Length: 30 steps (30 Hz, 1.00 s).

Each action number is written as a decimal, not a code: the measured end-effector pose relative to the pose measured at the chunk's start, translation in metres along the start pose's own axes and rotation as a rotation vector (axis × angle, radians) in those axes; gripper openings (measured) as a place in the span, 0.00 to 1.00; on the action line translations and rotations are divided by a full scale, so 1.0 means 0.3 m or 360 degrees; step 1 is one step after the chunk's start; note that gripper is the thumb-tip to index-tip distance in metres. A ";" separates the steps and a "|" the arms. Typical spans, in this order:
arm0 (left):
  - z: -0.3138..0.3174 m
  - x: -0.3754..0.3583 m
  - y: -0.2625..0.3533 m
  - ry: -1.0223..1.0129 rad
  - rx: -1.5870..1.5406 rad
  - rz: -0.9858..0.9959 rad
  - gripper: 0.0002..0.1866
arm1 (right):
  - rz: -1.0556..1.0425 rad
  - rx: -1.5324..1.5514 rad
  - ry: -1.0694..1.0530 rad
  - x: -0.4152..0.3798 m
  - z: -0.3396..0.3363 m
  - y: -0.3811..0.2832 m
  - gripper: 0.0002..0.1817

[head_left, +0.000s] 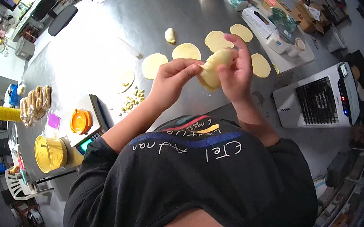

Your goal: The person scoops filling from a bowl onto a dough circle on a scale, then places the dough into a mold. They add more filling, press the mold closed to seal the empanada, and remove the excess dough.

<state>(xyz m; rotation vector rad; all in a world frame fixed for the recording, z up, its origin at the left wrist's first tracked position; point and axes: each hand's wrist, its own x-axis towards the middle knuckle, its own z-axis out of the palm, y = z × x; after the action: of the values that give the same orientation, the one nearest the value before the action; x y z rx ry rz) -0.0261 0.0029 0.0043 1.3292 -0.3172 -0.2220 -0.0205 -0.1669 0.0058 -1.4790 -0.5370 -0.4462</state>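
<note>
One folded dough piece (215, 69) being held above the bench's (197, 17) near edge, left hand (172, 79) pinching its rim between closed fingers, right hand (237, 75) gripping its other side, flat dough rounds (186, 52) lying beyond, bench stretching far behind them.

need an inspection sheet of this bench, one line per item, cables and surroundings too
surface: metal table, glare on its far left
job's things: folded dough in the hands; flat dough rounds laid out; small loose pieces scattered at left
clutter: scale bearing an orange item, beside a yellow tub
hands: left hand pinches the dough's edge; right hand grips its other end
cables: none clearly distinguishable
surroundings: white appliance at right; cardboard boxes beyond
</note>
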 end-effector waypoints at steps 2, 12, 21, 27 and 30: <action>0.002 0.002 0.000 -0.0003 -0.0276 -0.0150 0.10 | -0.0026 0.0039 0.0010 -0.001 -0.005 0.012 0.30; 0.030 -0.022 -0.004 0.0099 0.0147 0.0175 0.10 | 0.0001 0.0022 0.0083 0.002 0.013 0.013 0.30; -0.026 -0.011 -0.014 0.0301 0.0736 0.0338 0.08 | -0.0069 0.0048 -0.0037 0.010 0.055 0.010 0.31; -0.047 -0.023 -0.002 0.0190 0.0406 0.0044 0.11 | 0.0044 -0.0136 0.0033 0.008 0.055 0.018 0.31; -0.071 -0.006 -0.020 0.0080 -0.0157 -0.0229 0.12 | 0.0026 -0.0142 0.0019 0.010 0.055 0.032 0.31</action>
<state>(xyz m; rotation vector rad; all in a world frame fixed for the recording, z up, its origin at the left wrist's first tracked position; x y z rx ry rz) -0.0201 0.0216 -0.0060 1.2591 -0.1664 -0.3204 -0.0135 -0.1499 0.0002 -1.5645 -0.5006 -0.4707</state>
